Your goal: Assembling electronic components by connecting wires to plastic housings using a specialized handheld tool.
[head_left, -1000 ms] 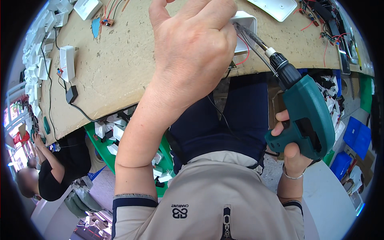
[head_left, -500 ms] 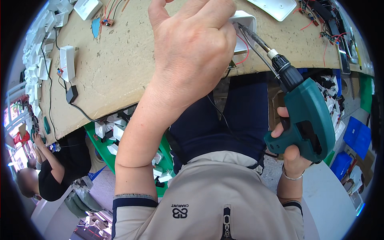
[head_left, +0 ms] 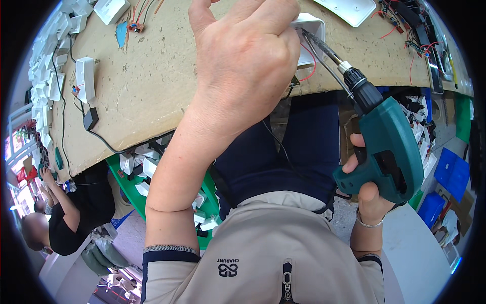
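Note:
My right hand (head_left: 368, 177) grips the green soldering gun (head_left: 392, 152) by its handle, fingers at the trigger. The gun's metal tip and thin feed tube point up and left into a white plastic case (head_left: 317, 29) at the table's front edge. My left hand (head_left: 245, 61) is over the case's left side, its fingers curled and partly beyond the upper edge; what they hold is hidden. A red wire (head_left: 312, 68) loops from the case beside the tip. Below it, a small circuit board (head_left: 294, 82) shows partly behind my left hand.
White cases (head_left: 50, 66) are piled along the table's left side. A case with a plug (head_left: 85, 80) and a black cable lies nearer. A white cover (head_left: 354, 11) and wired boards (head_left: 400, 20) sit at right. A green bin (head_left: 132, 190) is below; a co-worker (head_left: 76, 218) works at left.
Almost nothing differs. My left hand has shifted very slightly, and the soldering gun has moved a touch left with its tip still at the case.

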`<action>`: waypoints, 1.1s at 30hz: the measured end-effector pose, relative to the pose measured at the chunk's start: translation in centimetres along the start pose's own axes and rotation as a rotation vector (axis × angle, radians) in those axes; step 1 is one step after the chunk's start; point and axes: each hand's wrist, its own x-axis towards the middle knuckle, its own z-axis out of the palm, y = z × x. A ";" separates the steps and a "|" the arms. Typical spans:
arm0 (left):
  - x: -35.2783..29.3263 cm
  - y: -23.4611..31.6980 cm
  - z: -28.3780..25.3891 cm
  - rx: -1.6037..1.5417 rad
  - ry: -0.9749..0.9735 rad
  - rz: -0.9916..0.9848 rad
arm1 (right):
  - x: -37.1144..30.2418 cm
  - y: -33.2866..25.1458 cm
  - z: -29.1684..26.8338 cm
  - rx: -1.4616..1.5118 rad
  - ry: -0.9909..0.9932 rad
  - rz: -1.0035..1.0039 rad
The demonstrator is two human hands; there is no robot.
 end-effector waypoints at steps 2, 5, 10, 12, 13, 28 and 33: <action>0.0 0.0 0.1 -0.003 0.010 0.003 | -0.2 0.1 -0.1 0.000 0.005 0.001; 0.0 -0.1 -0.1 0.033 0.010 0.036 | -0.5 0.1 -0.2 0.003 -0.002 -0.020; 0.7 0.0 -0.7 0.105 -0.060 0.101 | -1.2 -0.2 -0.4 0.123 0.022 -0.007; 0.7 -0.1 -0.8 0.107 -0.062 0.127 | -1.2 0.2 -1.1 0.134 0.004 -0.047; 0.8 -0.2 -0.9 0.109 -0.060 0.129 | -1.2 0.3 -1.4 0.146 -0.014 -0.086; 1.7 2.2 -5.0 0.002 -0.461 -0.435 | -1.2 -0.6 -2.1 0.240 0.058 -0.172; 1.5 4.3 -7.7 -0.110 -0.026 -0.336 | -2.4 0.9 -4.2 0.297 0.067 -0.068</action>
